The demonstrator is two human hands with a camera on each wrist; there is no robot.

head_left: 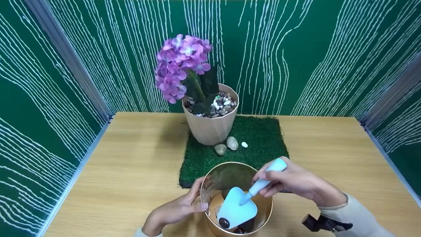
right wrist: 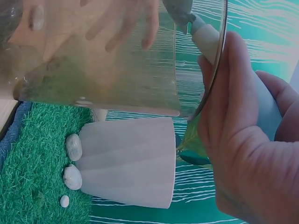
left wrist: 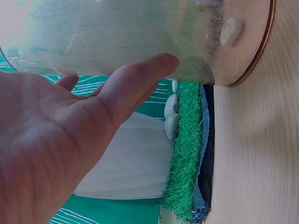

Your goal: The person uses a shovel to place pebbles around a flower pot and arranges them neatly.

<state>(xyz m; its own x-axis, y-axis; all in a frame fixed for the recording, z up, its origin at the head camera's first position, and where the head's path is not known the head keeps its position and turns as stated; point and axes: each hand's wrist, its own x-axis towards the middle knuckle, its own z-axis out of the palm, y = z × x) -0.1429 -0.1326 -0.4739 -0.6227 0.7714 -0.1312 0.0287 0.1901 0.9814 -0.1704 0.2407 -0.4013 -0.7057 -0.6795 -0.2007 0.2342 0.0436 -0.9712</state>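
In the head view a clear amber glass bowl with a gold rim stands at the table's front, stones inside it. My left hand holds its left side, thumb toward me and fingers around the far side; the left wrist view shows the thumb on the glass. My right hand grips the handle of a light blue toy shovel, tilted down into the bowl. A dark round stone lies at the blade's lower edge. More dark stones below are partly hidden by the blade.
Behind the bowl, a green turf mat bears a pale flowerpot with purple flowers and pebbles. Two larger stones and a small white pebble lie before the pot. Green patterned walls enclose the wooden table.
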